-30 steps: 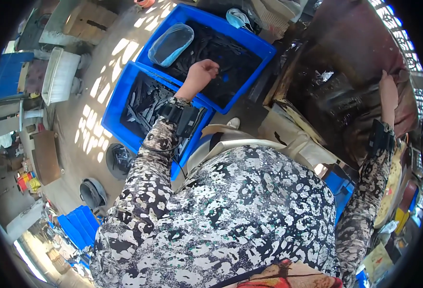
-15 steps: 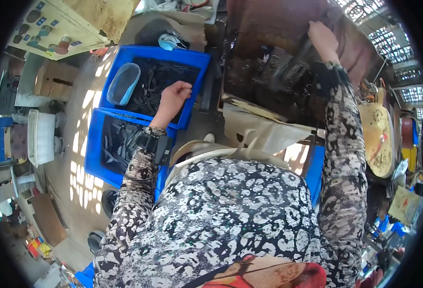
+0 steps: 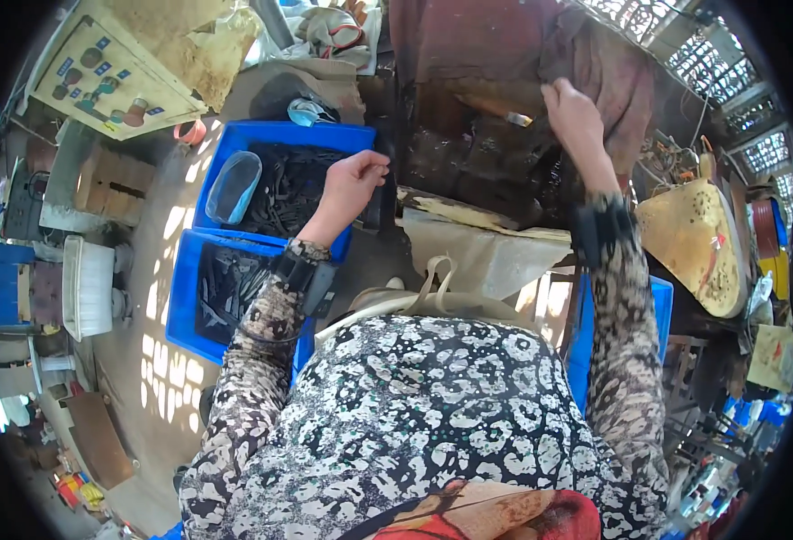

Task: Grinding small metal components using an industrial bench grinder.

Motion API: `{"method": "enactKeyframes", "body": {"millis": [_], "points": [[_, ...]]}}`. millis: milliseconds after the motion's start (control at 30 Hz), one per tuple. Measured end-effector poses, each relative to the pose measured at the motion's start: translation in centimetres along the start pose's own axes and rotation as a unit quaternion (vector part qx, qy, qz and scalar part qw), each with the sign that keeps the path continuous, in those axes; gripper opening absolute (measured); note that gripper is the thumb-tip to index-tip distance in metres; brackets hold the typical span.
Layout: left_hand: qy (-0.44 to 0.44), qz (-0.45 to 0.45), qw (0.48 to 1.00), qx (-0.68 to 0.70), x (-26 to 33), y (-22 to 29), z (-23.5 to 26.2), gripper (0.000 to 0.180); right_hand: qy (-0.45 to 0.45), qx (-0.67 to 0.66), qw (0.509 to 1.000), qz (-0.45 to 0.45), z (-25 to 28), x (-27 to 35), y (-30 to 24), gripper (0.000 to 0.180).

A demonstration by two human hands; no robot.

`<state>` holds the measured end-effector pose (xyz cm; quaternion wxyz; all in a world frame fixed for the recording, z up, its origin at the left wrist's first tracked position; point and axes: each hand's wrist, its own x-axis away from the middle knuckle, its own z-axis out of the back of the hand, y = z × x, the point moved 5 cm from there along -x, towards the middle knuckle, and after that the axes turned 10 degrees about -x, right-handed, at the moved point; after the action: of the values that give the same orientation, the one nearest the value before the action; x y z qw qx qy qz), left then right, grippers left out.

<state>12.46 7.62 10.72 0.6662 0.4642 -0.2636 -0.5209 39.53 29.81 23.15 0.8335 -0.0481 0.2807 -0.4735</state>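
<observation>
Cover point(image 3: 626, 99) bunched in right hand point(image 3: 580, 121), probably to keep folds off the wet-looking worktop point(image 3: 441, 153) beside it. Left hand point(image 3: 347, 193) well apart, fingers curled, grip unclear, dark strips point(image 3: 278, 175) in blue bin point(image 3: 302, 133) just alongside, presumably for easy reach.

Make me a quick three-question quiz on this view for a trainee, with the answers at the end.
1. Which hand is nearer the draped reddish-brown sheet?
2. True or false: a clear oval tub sits in the farther of the two blue bins on the left.
3. What lies by the far rim of that farther blue bin? A) a hammer; B) a face mask; C) a bottle.

Key: 1. The right hand. 2. True. 3. B, the face mask.
</observation>
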Motion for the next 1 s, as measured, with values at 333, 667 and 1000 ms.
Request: {"method": "enactKeyframes", "body": {"millis": [333,667,1000], "points": [[-0.064,-0.255,0.915,-0.307,-9.3,1.9,-8.8,0.033,-0.104,-0.217,0.968,0.064,1.3,16.3,-5.8,0.012],[-0.279,-0.267,0.808,-0.446,-9.1,-1.3,-12.9,0.017,-0.211,-0.198,0.957,0.013,-0.6,22.7,-6.2,0.017],[-0.312,-0.197,0.809,-0.457,-9.2,-3.3,-14.9,0.020,-0.357,-0.356,0.815,-0.286,0.0,19.6,-4.3,0.033]]}}
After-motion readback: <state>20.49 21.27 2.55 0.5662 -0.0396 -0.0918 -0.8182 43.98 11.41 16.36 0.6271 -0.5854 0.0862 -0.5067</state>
